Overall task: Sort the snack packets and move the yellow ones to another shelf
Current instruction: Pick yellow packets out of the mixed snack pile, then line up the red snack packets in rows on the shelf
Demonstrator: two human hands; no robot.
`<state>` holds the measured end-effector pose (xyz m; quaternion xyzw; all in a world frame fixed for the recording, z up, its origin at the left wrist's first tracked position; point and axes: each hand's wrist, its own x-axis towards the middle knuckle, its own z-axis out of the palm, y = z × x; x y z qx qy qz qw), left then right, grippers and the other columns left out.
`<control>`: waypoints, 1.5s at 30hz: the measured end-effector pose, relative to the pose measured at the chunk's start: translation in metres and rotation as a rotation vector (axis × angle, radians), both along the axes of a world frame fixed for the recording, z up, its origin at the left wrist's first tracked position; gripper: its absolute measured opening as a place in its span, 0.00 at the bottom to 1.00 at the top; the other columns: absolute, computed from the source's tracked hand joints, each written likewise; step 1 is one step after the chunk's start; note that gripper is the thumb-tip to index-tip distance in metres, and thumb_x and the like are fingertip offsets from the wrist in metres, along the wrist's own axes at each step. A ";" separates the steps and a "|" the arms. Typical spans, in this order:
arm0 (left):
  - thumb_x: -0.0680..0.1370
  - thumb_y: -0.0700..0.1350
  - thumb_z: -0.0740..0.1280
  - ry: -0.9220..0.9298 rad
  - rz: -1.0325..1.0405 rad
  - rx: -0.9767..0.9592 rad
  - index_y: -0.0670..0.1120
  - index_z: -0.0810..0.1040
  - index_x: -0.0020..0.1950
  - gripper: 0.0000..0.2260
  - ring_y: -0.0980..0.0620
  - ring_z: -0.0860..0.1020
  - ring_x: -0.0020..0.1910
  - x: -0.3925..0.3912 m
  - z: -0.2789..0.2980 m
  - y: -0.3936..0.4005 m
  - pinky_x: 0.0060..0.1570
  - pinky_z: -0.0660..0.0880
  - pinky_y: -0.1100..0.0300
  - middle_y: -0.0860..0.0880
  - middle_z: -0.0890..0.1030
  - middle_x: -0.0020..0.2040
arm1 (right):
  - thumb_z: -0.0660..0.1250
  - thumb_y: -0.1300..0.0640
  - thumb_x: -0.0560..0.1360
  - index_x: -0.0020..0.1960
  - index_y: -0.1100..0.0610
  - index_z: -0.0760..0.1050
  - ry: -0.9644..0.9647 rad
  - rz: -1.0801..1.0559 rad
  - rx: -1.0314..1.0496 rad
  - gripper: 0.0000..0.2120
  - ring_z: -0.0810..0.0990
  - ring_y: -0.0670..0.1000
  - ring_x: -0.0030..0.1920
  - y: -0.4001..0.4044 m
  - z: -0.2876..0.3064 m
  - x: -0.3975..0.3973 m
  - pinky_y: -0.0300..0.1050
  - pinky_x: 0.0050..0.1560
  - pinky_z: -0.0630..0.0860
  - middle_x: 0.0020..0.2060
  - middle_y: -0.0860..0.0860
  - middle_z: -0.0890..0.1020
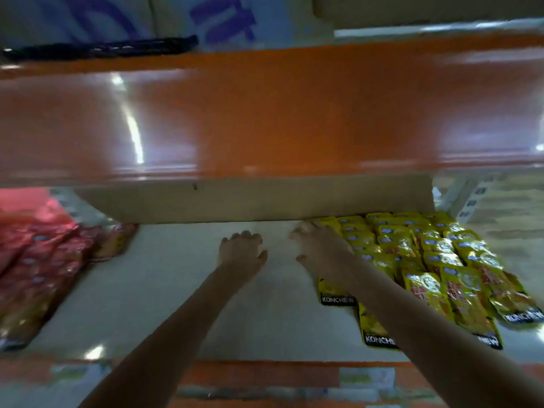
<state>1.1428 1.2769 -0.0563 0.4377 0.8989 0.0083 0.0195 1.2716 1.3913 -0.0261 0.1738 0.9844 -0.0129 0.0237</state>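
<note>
Both arms reach into the white shelf under the orange beam. The left hand hangs over bare shelf with relaxed fingers, holding nothing, and the right hand rests with spread fingers on the left edge of the yellow packets stacked at the right. Red packets lie blurred at the far left, well apart from the yellow ones.

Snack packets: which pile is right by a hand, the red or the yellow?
The yellow snack packets: the right hand rests at their left edge. The red snack packets lie far left, apart from both hands.
</note>
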 end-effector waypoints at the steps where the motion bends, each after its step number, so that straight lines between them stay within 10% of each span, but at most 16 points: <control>1: 0.80 0.56 0.57 0.011 0.040 -0.054 0.49 0.70 0.68 0.19 0.47 0.73 0.62 -0.003 0.002 -0.016 0.60 0.68 0.53 0.47 0.74 0.63 | 0.62 0.54 0.76 0.69 0.55 0.66 -0.012 0.064 0.000 0.22 0.64 0.56 0.68 -0.002 -0.002 -0.012 0.51 0.63 0.67 0.67 0.53 0.67; 17: 0.78 0.57 0.59 0.030 0.713 -0.127 0.50 0.66 0.73 0.25 0.42 0.62 0.72 -0.054 0.047 -0.339 0.69 0.62 0.48 0.45 0.66 0.73 | 0.63 0.51 0.77 0.68 0.57 0.67 0.000 0.670 -0.022 0.22 0.68 0.58 0.67 -0.286 0.019 -0.185 0.50 0.62 0.69 0.66 0.57 0.70; 23: 0.78 0.56 0.60 0.076 0.859 -0.073 0.44 0.74 0.63 0.20 0.41 0.74 0.61 -0.086 0.067 -0.461 0.57 0.71 0.50 0.41 0.77 0.61 | 0.60 0.56 0.78 0.64 0.60 0.70 0.086 0.771 -0.011 0.17 0.74 0.59 0.61 -0.415 0.035 -0.240 0.50 0.55 0.73 0.63 0.59 0.73; 45: 0.79 0.56 0.58 0.110 0.853 -0.149 0.46 0.73 0.64 0.19 0.43 0.74 0.57 -0.383 0.049 -0.729 0.49 0.71 0.51 0.44 0.77 0.58 | 0.59 0.51 0.77 0.68 0.56 0.67 0.035 0.710 0.011 0.21 0.70 0.59 0.64 -0.661 0.017 -0.569 0.50 0.59 0.70 0.66 0.56 0.70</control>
